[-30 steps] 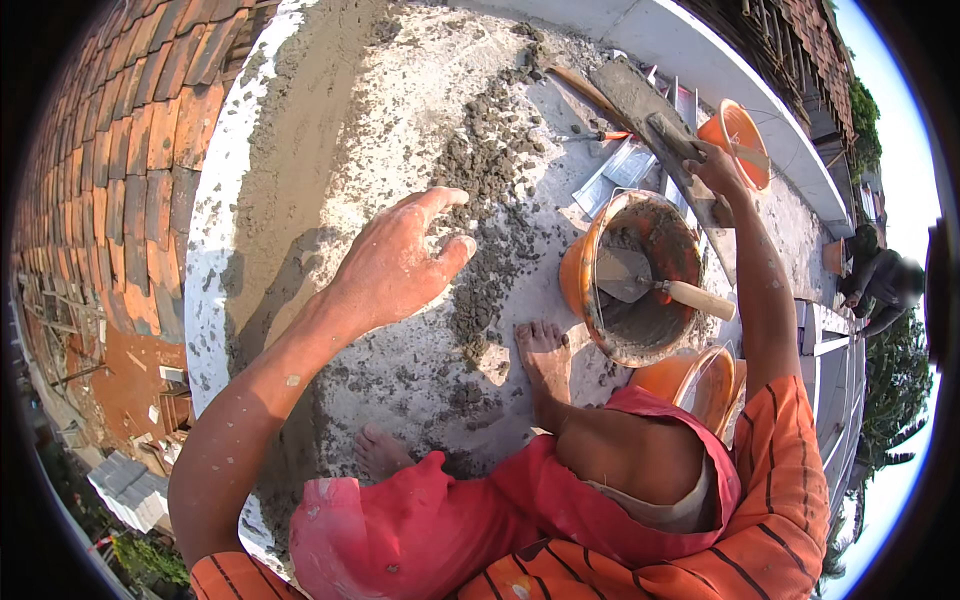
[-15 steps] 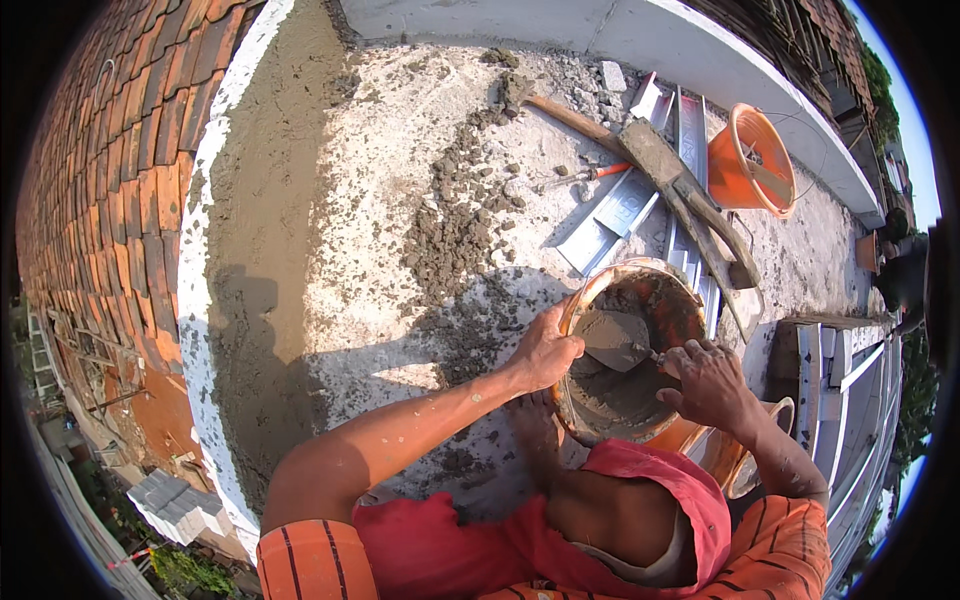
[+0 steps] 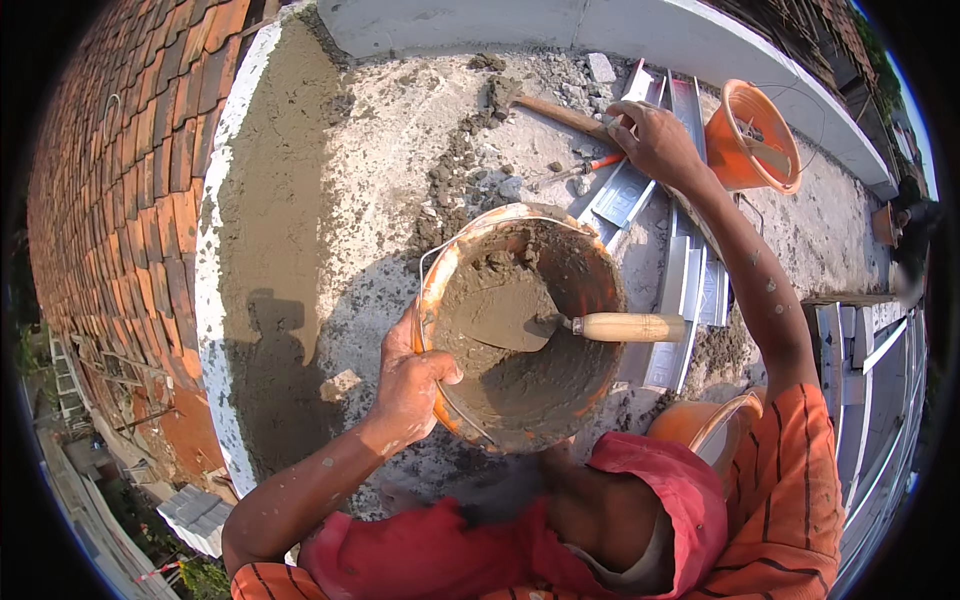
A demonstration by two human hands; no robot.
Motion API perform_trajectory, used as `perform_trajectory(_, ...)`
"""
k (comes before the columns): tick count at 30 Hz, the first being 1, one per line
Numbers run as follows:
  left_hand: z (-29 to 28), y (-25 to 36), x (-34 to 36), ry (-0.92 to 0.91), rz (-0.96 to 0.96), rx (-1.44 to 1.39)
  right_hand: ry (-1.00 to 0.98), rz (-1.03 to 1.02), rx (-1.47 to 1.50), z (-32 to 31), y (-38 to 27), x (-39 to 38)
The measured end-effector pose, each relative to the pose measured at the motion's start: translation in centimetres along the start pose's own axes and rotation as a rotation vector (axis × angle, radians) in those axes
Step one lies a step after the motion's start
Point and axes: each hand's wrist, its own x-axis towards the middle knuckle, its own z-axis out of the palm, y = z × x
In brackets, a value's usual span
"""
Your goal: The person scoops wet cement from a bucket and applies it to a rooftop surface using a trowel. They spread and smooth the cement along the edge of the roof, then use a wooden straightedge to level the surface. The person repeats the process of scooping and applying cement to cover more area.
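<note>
My left hand grips the left rim of a mud-crusted orange bucket of wet grey mortar, raised in front of me. A trowel lies in the bucket, its blade in the mortar and its pale wooden handle across the right rim. My right hand is stretched up to the long wooden-handled tool, fingers curled over it; what they hold is hidden. Beside it lie a thin orange-handled tool and shiny metal channels.
Fresh mortar runs along the white-edged left border, above a tiled roof. A low wall bounds the back. Orange buckets stand at the upper right and lower right. Another person crouches at the far right beside light rails.
My left hand has taken the bucket's rim and drawn the bucket left and toward me. My right hand dropped into the bucket, then moved up to the wooden-handled tool, leaving the trowel there.
</note>
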Motion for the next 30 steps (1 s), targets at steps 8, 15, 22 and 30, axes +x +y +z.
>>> perform_trajectory(8, -7.9, 2.1, -5.6, 0.388, 0.157, 0.039, -0.199, -0.004, -0.487, 16.1, 4.3, 9.4)
perform_trajectory(15, -9.7, 1.8, -6.8, 0.524, 0.184, -0.061, -0.243, 0.109, -0.655, 11.8, 6.5, 8.1)
perform_trajectory(22, -9.6, 1.9, -5.5, 0.536, 0.177, -0.042, -0.288, -0.28, 0.298, 8.3, -9.5, 3.5)
perform_trajectory(30, -10.0, 1.9, -5.3, 0.503, 0.221, 0.013, -0.402, -0.976, -0.12, 11.1, -22.4, -7.3)
